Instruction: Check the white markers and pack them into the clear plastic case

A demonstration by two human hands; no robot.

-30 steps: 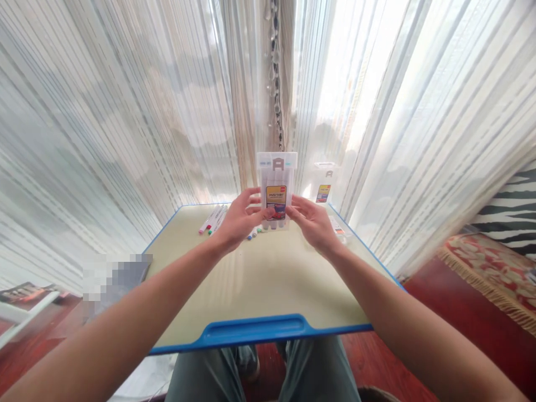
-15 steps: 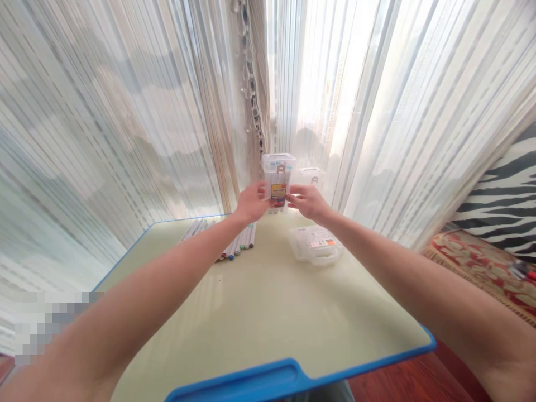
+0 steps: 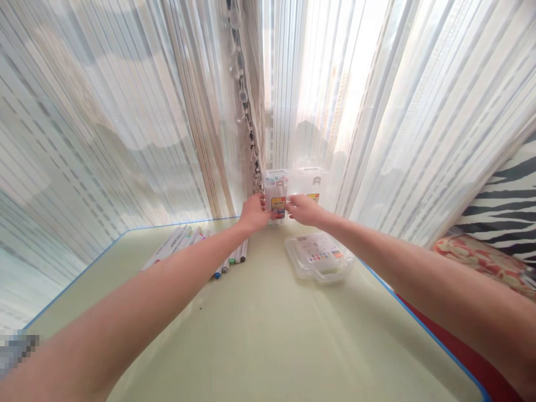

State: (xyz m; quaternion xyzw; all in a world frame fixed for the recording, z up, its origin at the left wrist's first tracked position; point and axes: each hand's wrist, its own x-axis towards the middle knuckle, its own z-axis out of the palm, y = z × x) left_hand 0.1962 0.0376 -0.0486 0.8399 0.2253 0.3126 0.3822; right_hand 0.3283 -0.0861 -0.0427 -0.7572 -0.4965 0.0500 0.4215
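Note:
A clear plastic marker box [image 3: 277,187] stands upright at the far edge of the table, with markers inside and a yellow and red label on its front. My left hand [image 3: 253,214] is closed around its left side, the thumb across the front. On its right side, the bent fingers of my right hand [image 3: 305,210] grip the box near the label. Just right of it is a second clear box [image 3: 310,180] with a similar label, partly hidden behind my right hand.
Several loose markers [image 3: 229,261] lie on the left of the pale green table [image 3: 259,335], partly under my left forearm. A flat clear plastic case [image 3: 320,258] lies below my right hand. Sheer striped curtains [image 3: 134,111] and a bead string [image 3: 244,95] hang behind the table.
The marker box has come down to the table's far edge, beside the second box, with both hands still on it. The camera view has shifted, and the table fills more of it.

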